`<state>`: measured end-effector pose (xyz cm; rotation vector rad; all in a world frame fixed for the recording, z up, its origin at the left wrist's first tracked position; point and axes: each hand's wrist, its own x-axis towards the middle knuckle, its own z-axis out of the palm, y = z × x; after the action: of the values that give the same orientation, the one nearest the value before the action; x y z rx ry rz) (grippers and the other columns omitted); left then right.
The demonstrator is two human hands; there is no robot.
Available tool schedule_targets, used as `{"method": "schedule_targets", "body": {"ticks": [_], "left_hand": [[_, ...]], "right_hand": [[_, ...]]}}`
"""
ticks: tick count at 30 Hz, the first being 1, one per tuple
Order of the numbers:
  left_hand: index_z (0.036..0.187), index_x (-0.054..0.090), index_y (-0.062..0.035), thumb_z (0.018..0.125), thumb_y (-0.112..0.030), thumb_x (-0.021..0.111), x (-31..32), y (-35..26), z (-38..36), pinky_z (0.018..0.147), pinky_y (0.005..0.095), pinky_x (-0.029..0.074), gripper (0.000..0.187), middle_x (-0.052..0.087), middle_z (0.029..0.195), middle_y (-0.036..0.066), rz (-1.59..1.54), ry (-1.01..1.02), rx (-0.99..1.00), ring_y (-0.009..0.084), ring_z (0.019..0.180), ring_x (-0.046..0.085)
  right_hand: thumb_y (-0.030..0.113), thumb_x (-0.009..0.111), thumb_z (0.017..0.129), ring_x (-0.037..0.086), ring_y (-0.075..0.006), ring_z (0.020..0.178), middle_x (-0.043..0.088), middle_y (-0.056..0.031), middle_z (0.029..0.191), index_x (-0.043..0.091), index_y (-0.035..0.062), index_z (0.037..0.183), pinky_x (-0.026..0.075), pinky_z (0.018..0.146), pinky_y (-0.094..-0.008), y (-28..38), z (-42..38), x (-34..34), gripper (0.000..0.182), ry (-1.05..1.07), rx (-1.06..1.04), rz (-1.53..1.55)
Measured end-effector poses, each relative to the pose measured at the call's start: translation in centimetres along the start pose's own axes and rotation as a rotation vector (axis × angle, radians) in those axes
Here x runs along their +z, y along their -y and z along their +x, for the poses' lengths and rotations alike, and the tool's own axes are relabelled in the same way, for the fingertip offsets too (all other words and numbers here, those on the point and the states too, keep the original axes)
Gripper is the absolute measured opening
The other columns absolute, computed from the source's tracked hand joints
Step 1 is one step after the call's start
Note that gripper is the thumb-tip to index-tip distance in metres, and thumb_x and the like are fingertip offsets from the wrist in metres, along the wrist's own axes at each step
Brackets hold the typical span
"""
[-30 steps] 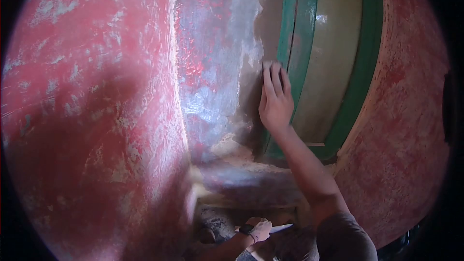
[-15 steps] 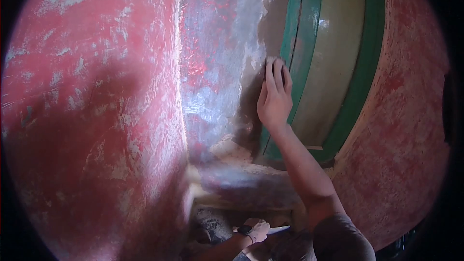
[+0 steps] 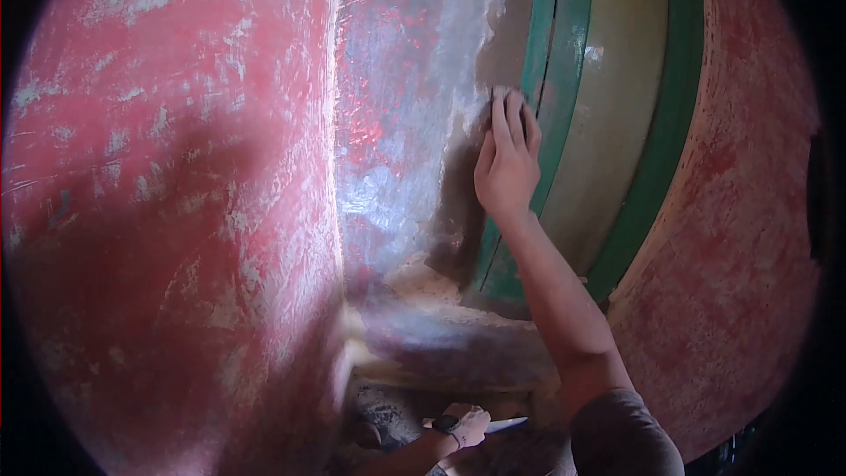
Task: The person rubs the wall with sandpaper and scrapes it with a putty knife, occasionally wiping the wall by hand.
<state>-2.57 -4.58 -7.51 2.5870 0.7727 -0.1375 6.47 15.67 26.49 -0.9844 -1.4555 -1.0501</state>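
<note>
My right hand (image 3: 509,154) is raised against the grey patchy wall strip (image 3: 397,106), beside the green window or door frame (image 3: 571,62). Its fingers are bent and pressed together at the wall; a greyish edge shows at the fingertips, but I cannot make out what they hold. Low in the view, my left hand (image 3: 467,424), with a dark watch (image 3: 446,423) on the wrist, is closed round a thin, pale, blade-like tool (image 3: 506,424). The tool's tapered end points right, and its other end is mostly hidden by the hand.
A worn red wall (image 3: 167,211) stands at the left and meets the grey strip at a pale corner. A ledge (image 3: 441,344) runs below the frame. More rough red wall (image 3: 723,300) lies to the right. The floor is dim.
My right hand has slid slightly upward along the wall beside the frame. My left hand has stayed low with the pale tool. The view has shifted a little.
</note>
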Motion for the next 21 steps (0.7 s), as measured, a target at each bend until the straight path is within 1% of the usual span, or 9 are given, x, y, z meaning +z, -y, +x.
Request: {"method": "schedule_targets", "body": {"ticks": [3, 6, 8, 9, 12, 15, 16, 18, 21], "left_hand": [[0.102, 0.083, -0.0024, 0.089, -0.037, 0.085, 0.1, -0.3, 0.4, 0.090, 0.0521, 0.065, 0.037, 0.082, 0.108, 0.021, 0.031, -0.005, -0.011, 0.0397, 0.103, 0.081], [0.102, 0.083, -0.0020, 0.089, -0.037, 0.084, 3.2, 0.4, 1.5, 0.091, 0.0520, 0.065, 0.037, 0.082, 0.109, 0.022, 0.035, -0.132, 0.042, 0.0392, 0.105, 0.080], [0.102, 0.083, -0.0017, 0.089, -0.037, 0.083, 1.8, -0.3, 0.8, 0.091, 0.0520, 0.065, 0.038, 0.082, 0.109, 0.022, 0.053, -0.070, 0.034, 0.0391, 0.106, 0.080], [0.102, 0.083, -0.0016, 0.090, -0.037, 0.083, 0.9, -0.5, 0.2, 0.091, 0.0521, 0.065, 0.038, 0.082, 0.109, 0.022, 0.060, -0.033, 0.026, 0.0390, 0.106, 0.080], [0.107, 0.083, -0.0060, 0.087, -0.022, 0.076, 0.2, -0.4, -0.2, 0.089, 0.0533, 0.065, 0.027, 0.082, 0.114, 0.020, 0.021, 0.012, 0.012, 0.0371, 0.106, 0.081], [0.106, 0.083, -0.0055, 0.087, -0.021, 0.076, -0.8, -0.5, 0.1, 0.089, 0.0525, 0.066, 0.025, 0.082, 0.112, 0.019, 0.021, 0.044, 0.004, 0.0375, 0.105, 0.081], [0.105, 0.083, -0.0045, 0.088, -0.027, 0.079, -0.6, -0.5, 0.3, 0.089, 0.0524, 0.065, 0.028, 0.082, 0.110, 0.019, 0.028, 0.027, 0.005, 0.0384, 0.104, 0.081], [0.103, 0.083, -0.0023, 0.090, -0.038, 0.084, 0.0, -0.5, 0.7, 0.090, 0.0521, 0.065, 0.038, 0.083, 0.106, 0.019, 0.043, -0.003, 0.012, 0.0400, 0.101, 0.081], [0.101, 0.083, -0.0065, 0.086, -0.022, 0.077, 0.0, -1.0, 0.1, 0.088, 0.0519, 0.066, 0.022, 0.083, 0.109, 0.017, 0.037, -0.053, 0.041, 0.0377, 0.100, 0.082]], "right_hand": [[0.004, 0.057, 0.106, 0.051, -0.0458, 0.149, 0.053, -0.0217, 0.166, 0.054, 0.0016, 0.162, 0.042, 0.125, -0.0491, 0.3, -0.3, 0.1, 0.056, 0.001, 0.017, 0.005], [0.004, 0.058, 0.106, 0.051, -0.0450, 0.149, 0.054, -0.0208, 0.166, 0.054, 0.0037, 0.163, 0.043, 0.125, -0.0484, 0.4, -8.1, -1.0, 0.057, 0.080, -0.005, -0.020], [0.003, 0.058, 0.106, 0.051, -0.0443, 0.150, 0.055, -0.0205, 0.165, 0.054, 0.0044, 0.163, 0.043, 0.125, -0.0479, -0.4, -11.4, -0.8, 0.058, 0.136, -0.047, -0.014], [0.003, 0.058, 0.106, 0.052, -0.0441, 0.150, 0.055, -0.0204, 0.165, 0.054, 0.0042, 0.163, 0.044, 0.124, -0.0479, -0.4, -10.3, -0.8, 0.057, 0.123, -0.054, -0.008], [0.004, 0.057, 0.107, 0.052, -0.0434, 0.148, 0.055, -0.0195, 0.165, 0.054, 0.0042, 0.162, 0.044, 0.124, -0.0477, -0.8, -3.4, -0.6, 0.056, 0.069, -0.056, -0.009], [0.006, 0.056, 0.108, 0.052, -0.0433, 0.148, 0.056, -0.0193, 0.164, 0.055, 0.0050, 0.162, 0.045, 0.124, -0.0476, -1.0, 3.7, -0.1, 0.055, -0.023, -0.043, -0.020], [0.006, 0.056, 0.108, 0.052, -0.0432, 0.148, 0.056, -0.0192, 0.164, 0.055, 0.0048, 0.162, 0.045, 0.123, -0.0475, -0.9, 4.8, 0.2, 0.055, -0.045, -0.028, -0.025], [0.006, 0.056, 0.108, 0.052, -0.0429, 0.148, 0.055, -0.0189, 0.165, 0.055, 0.0042, 0.162, 0.045, 0.123, -0.0476, -0.5, 4.5, 0.2, 0.054, -0.046, -0.015, -0.024], [0.007, 0.057, 0.107, 0.051, -0.0427, 0.149, 0.055, -0.0182, 0.166, 0.055, 0.0035, 0.162, 0.045, 0.124, -0.0479, -0.4, -1.5, -0.5, 0.055, 0.020, -0.029, -0.025]]}}
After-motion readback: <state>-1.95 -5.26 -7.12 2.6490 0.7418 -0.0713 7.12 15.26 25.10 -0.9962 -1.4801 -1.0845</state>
